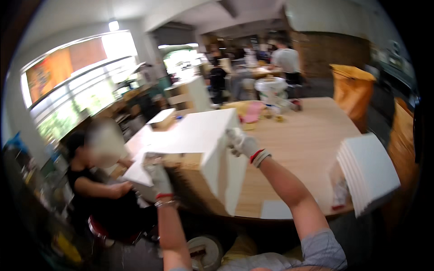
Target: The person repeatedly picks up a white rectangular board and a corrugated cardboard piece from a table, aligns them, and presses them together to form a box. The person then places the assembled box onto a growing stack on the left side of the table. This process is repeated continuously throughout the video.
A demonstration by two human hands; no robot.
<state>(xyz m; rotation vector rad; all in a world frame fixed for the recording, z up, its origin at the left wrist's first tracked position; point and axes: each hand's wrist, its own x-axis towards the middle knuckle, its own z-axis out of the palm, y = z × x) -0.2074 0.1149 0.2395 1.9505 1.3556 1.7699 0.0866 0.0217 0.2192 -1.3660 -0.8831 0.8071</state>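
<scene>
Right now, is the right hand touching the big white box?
Touching. The head view shows the gloved right hand gripping the top edge of the white box, fingers wrapped over its rim with no gap.

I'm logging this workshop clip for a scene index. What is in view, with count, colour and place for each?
white box: one, white, on the table's near left, held at both ends
wooden table: one, light wood, centre
stack of white sheets: one stack, white, table's near right edge
white sheet: one, white, flat at the table's near edge
small box: one, white top with tan sides, far left of the table
white bucket: one, white, far end of the table
orange bag: one, orange, right of the table
seated person: one, dark top, left of the table
standing people: two, background
left hand: white glove, on the box's near left end
right hand: white glove, on the box's right edge
</scene>
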